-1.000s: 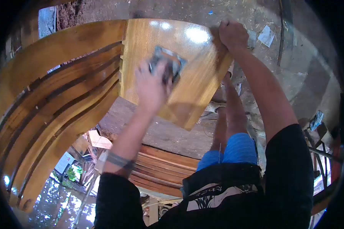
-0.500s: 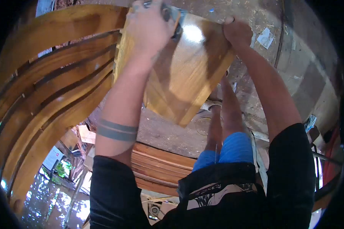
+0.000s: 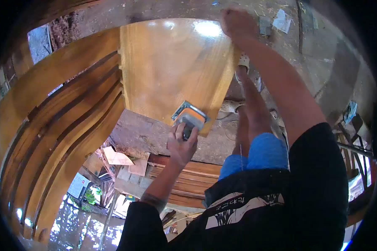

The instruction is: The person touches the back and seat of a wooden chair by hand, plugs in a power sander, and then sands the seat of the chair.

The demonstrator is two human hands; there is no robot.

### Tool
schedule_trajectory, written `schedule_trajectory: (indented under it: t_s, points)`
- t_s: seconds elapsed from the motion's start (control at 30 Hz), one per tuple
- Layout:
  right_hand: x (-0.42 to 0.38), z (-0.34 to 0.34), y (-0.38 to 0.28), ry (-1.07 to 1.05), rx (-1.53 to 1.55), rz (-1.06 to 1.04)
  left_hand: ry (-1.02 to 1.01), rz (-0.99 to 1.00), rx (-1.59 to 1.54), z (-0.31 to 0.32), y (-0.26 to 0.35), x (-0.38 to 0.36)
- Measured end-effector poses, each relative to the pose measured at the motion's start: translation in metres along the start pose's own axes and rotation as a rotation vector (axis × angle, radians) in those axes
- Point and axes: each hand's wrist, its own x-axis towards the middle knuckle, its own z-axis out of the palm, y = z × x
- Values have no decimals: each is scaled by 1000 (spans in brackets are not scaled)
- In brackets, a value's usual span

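My left hand (image 3: 182, 146) is closed around a grey and orange sander (image 3: 190, 118), whose flat pad rests near the close edge of a varnished wooden panel (image 3: 171, 71). At the panel's far right corner, my right hand (image 3: 240, 26) is curled over the edge; its fingertips are partly hidden. The panel's surface is glossy, with a bright light reflection near the far edge. Along its left side, the panel meets a curved wooden slatted piece (image 3: 67, 113).
Another slatted wooden piece (image 3: 188, 178) lies below the panel. My legs (image 3: 253, 113) and light-coloured clogs (image 3: 232, 106) are just right of it. A scrap of paper (image 3: 282, 21) lies on the floor at the upper right. Wood offcuts (image 3: 117, 157) are piled at the lower left.
My left hand has drawn the sander from the panel's far edge toward me, to the near edge. My right hand stays at the far right corner. The view has shifted slightly.
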Motion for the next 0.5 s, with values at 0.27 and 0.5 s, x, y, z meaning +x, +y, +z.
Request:
schedule_trajectory:
  t_s: [0.27,0.5]
  points:
    - [22,45,34,364,728,31,-56,-145,-20,-32,50,171]
    - [2,104,132,332,844,175,-67,-164,30,-42,73,274]
